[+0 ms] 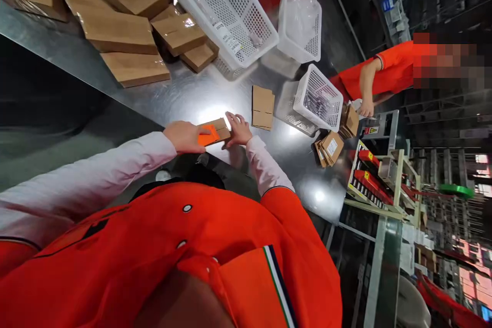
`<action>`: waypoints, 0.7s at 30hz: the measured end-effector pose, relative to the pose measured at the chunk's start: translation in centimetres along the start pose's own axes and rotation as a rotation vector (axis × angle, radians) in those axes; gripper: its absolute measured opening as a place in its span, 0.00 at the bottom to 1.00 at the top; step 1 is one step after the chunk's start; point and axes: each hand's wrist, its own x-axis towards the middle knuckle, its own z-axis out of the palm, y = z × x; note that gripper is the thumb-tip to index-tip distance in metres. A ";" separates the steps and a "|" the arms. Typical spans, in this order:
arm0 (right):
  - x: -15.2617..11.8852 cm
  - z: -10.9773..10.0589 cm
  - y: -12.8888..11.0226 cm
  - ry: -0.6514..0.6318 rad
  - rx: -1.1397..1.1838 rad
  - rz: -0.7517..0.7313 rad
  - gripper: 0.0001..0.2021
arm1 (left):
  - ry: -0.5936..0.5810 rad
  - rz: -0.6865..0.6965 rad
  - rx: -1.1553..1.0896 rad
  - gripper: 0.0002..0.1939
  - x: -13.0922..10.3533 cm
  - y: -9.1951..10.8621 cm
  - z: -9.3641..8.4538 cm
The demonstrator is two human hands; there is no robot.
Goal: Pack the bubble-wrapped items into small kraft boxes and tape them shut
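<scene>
At the near edge of the metal table, a small cardboard box (222, 126) lies between my two hands. A bright orange piece (208, 135), perhaps a label or card, covers its left part. My left hand (185, 137) is closed on the left end, its fingers reaching over the orange piece. Around the right end of the box my right hand (239, 130) is closed, thumb on the near side and fingers on the far side. Just beyond my right hand lies a flat folded cardboard piece (263, 107), apart from it.
Several brown cardboard boxes (119, 31) crowd the left of the metal table (184, 87). White plastic baskets (246, 0) stand beyond, one smaller basket (321, 97) holding small packets. Cardboard packs (329, 148) sit at right near a co-worker's hand (367, 107). A roller machine (372, 177) adjoins the table's end.
</scene>
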 end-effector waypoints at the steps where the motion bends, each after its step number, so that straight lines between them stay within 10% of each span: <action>1: 0.6 0.0 -0.6 -0.011 -0.050 -0.083 0.66 | -0.011 -0.006 0.000 0.39 0.4 0.6 -0.4; 8: 3.6 0.5 -2.7 -0.109 -0.085 -0.348 0.50 | -0.098 -0.039 0.020 0.42 -2.1 -1.7 0.1; 14: 4.1 1.3 -3.0 -0.095 -0.079 -0.348 0.49 | -0.166 -0.194 0.000 0.43 -6.5 -7.6 6.2; 21: 5.4 2.3 -3.7 -0.110 -0.074 -0.383 0.50 | -0.027 -0.156 -0.090 0.39 -4.5 -7.7 11.6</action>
